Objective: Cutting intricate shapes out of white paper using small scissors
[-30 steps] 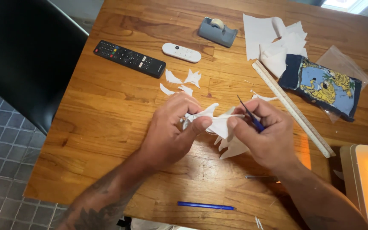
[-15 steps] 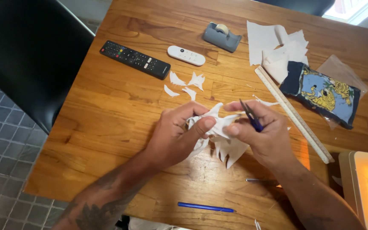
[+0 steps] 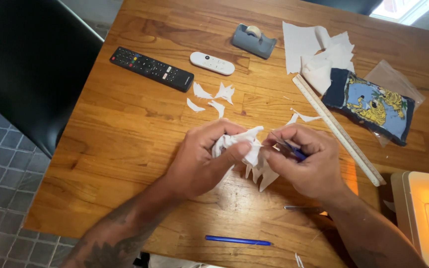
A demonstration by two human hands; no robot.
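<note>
Two hands meet over the middle of the desk point(image 3: 125, 129), a little toward its near edge. Your left hand point(image 3: 202, 161) is curled around a crumpled, spiky piece of white paper point(image 3: 250, 154), thumb pressed against it; your right hand point(image 3: 306, 164) is closed around small scissors point(image 3: 290, 148) with a blue handle, tip at the paper's edge. Keep the left grip close to the cut so the paper stays taut, and turn the paper rather than the blades — short snips suit such points. White scraps point(image 3: 209, 94) lie toward the far edge, near two remotes point(image 3: 151, 68); a ruler point(image 3: 338, 130) lies to the right, and a blue pen point(image 3: 238, 241) lies by the near edge.
</note>
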